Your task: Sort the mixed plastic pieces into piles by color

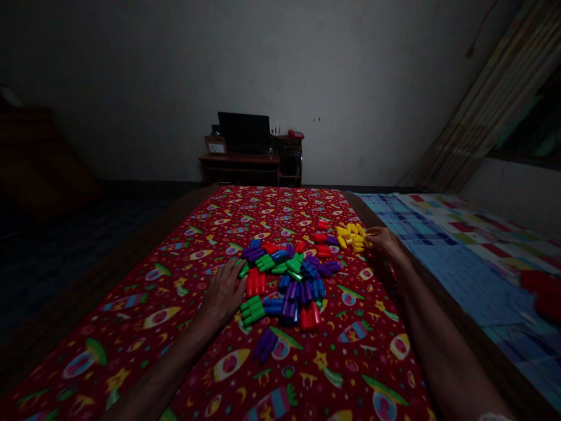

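Note:
A heap of ribbed plastic blocks in red, green, blue and purple lies in the middle of the red patterned cloth. My left hand [223, 292] rests at the heap's left edge, palm down and fingers stretched out. Its fingertips meet a small green block [242, 268], beside a red block [256, 283]. Farther right, a separate cluster of yellow blocks [349, 235] sits together. My right hand [382, 242] is at the right side of that cluster, fingers bent together around a yellow block [367, 241], partly hidden by them.
Red blocks [323, 251] lie between the heap and the yellow cluster. A lone purple block [265, 345] is nearer me. Beyond the cloth [280, 204] stands a desk [241, 159] with a monitor [244, 132]. Blue checked bedding [394, 225] spreads on the right.

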`<state>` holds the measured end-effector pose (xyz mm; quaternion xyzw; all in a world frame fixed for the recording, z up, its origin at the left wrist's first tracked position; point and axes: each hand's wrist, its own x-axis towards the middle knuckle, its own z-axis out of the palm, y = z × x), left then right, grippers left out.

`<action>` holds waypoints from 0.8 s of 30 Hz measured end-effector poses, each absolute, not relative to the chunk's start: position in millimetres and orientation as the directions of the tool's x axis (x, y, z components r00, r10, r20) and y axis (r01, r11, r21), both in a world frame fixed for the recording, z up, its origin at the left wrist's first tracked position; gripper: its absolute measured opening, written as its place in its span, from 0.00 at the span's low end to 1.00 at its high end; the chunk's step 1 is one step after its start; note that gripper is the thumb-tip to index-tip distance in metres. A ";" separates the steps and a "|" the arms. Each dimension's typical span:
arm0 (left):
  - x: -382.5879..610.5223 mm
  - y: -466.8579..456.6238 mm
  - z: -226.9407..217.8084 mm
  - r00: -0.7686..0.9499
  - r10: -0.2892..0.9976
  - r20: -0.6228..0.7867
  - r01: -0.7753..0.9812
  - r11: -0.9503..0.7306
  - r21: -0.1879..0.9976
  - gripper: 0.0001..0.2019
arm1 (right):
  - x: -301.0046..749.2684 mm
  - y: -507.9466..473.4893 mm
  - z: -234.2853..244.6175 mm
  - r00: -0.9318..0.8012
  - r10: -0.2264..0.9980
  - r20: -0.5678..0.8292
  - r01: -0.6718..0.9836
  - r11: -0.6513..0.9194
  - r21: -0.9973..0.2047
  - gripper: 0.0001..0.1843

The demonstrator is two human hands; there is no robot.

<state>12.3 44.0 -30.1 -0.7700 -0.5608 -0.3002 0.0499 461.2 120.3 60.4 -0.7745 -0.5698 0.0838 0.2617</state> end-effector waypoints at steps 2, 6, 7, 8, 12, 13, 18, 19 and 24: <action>12.4 43.3 -28.6 0.193 0.839 0.509 0.896 -0.362 0.257 0.20 | 462.1 121.1 56.4 0.312 0.935 0.169 0.841 -0.189 -0.507 0.18; 12.7 42.5 -26.9 0.201 0.848 0.491 0.896 -0.362 0.257 0.21 | 465.0 122.7 50.8 0.291 0.917 0.273 0.868 -0.133 -0.478 0.15; 12.8 42.6 -27.3 0.198 0.847 0.493 0.895 -0.361 0.261 0.21 | 465.4 122.7 50.4 0.286 0.910 0.300 0.875 -0.119 -0.470 0.14; 12.9 42.8 -28.0 0.191 0.845 0.499 0.895 -0.359 0.266 0.21 | 465.3 122.4 50.7 0.280 0.904 0.323 0.879 -0.106 -0.466 0.13; 12.9 44.0 -32.0 0.176 0.840 0.514 0.891 -0.358 0.280 0.21 | 451.2 121.4 58.2 0.282 0.843 0.458 0.867 -0.019 -0.498 0.15; 12.7 44.2 -32.7 0.177 0.836 0.519 0.888 -0.363 0.282 0.21 | 442.8 122.6 60.9 0.266 0.835 0.482 0.856 0.026 -0.517 0.17; 12.6 42.7 -31.3 0.189 0.824 0.534 0.871 -0.392 0.297 0.21 | 380.3 149.2 69.4 -0.127 0.902 0.412 0.792 0.342 -0.505 0.21; 12.9 42.1 -30.4 0.182 0.828 0.530 0.873 -0.384 0.300 0.21 | 368.1 157.9 69.8 -0.222 0.897 0.382 0.799 0.391 -0.456 0.20; 15.0 39.9 -27.5 0.171 0.843 0.510 0.889 -0.354 0.289 0.21 | 331.7 183.9 61.0 -0.358 0.928 0.105 0.907 0.372 -0.196 0.16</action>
